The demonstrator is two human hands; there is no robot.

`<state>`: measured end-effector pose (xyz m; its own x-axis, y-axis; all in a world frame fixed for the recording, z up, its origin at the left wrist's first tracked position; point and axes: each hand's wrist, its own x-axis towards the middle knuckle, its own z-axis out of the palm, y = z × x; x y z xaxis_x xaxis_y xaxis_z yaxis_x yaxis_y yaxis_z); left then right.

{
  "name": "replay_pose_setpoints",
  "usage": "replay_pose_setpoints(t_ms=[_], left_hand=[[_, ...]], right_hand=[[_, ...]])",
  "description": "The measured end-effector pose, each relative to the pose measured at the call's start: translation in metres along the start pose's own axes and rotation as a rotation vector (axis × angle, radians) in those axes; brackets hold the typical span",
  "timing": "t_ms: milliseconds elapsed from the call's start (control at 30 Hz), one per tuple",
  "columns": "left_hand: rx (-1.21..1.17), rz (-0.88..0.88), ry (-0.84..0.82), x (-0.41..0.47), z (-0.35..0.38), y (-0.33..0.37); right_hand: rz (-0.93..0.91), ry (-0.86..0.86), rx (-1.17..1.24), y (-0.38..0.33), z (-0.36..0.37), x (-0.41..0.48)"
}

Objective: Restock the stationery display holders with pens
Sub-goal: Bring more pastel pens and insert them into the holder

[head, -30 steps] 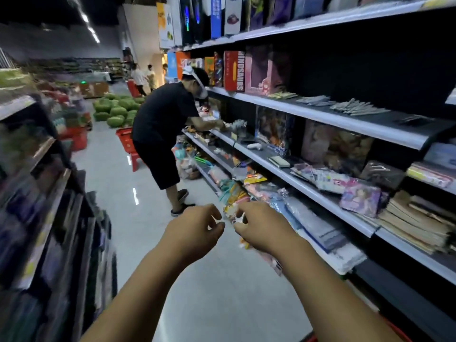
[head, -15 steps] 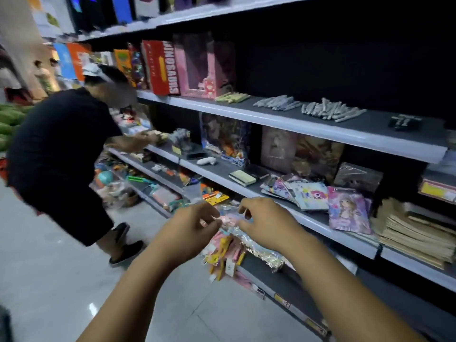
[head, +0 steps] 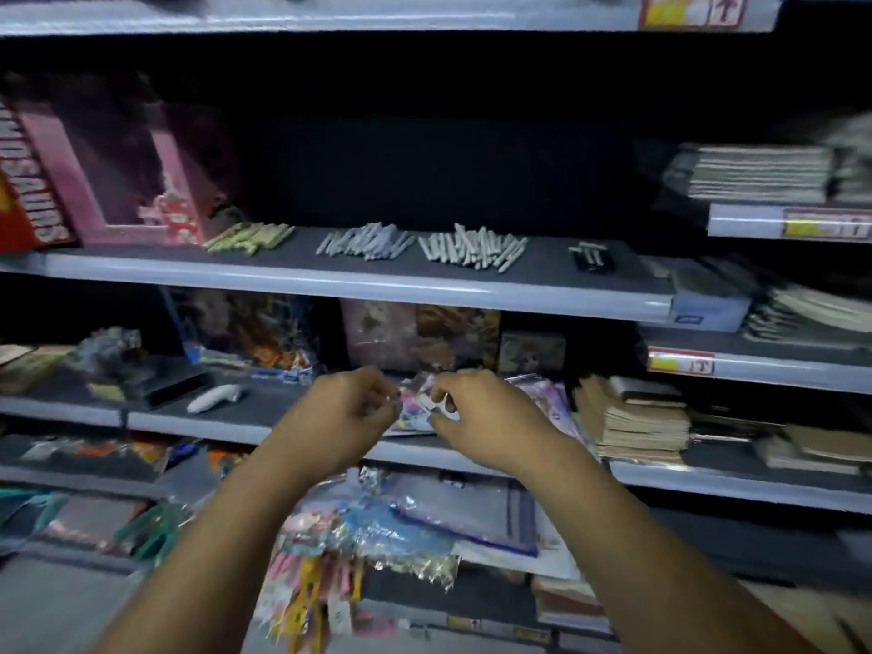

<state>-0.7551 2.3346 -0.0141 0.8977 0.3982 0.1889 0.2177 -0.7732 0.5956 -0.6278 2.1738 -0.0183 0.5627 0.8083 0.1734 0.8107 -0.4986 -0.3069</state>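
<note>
Unwrapping looks the current step: left hand (head: 347,410) and right hand (head: 479,420), fingers curled, pinch a small wrapper (head: 419,404); next comes reaching the far pens (head: 472,247).

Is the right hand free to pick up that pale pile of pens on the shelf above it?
Probably not at once: the right hand seems to pinch a small packet with the left hand. The pale pile of pens lies uncovered on the shelf, so the way itself looks clear.

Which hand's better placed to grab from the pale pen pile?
Right, probably: right hand sits almost directly under pale pen pile; left hand is under the grey pile. Both pinch a small item.
</note>
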Motion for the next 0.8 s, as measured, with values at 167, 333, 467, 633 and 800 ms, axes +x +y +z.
replay_pose_setpoints(t_ms=[167,333,467,633,800], left_hand=[[0.023,0.095,0.006,0.084,0.011,0.011],[-0.043,0.117,0.019,0.163,0.027,0.032],[-0.079,0.201,0.043,0.221,0.041,0.054],[-0.182,0.351,-0.001,0.286,0.066,0.097],[-0.131,0.439,-0.099,0.354,0.099,0.140]], right_hand=[[0.034,0.056,-0.052,0.052,-0.021,0.053],[0.069,0.100,-0.042,0.106,-0.048,0.108],[0.092,0.196,0.038,0.153,-0.072,0.145],[0.267,0.404,-0.002,0.220,-0.094,0.167],[0.616,0.408,-0.264,0.257,-0.105,0.184]])
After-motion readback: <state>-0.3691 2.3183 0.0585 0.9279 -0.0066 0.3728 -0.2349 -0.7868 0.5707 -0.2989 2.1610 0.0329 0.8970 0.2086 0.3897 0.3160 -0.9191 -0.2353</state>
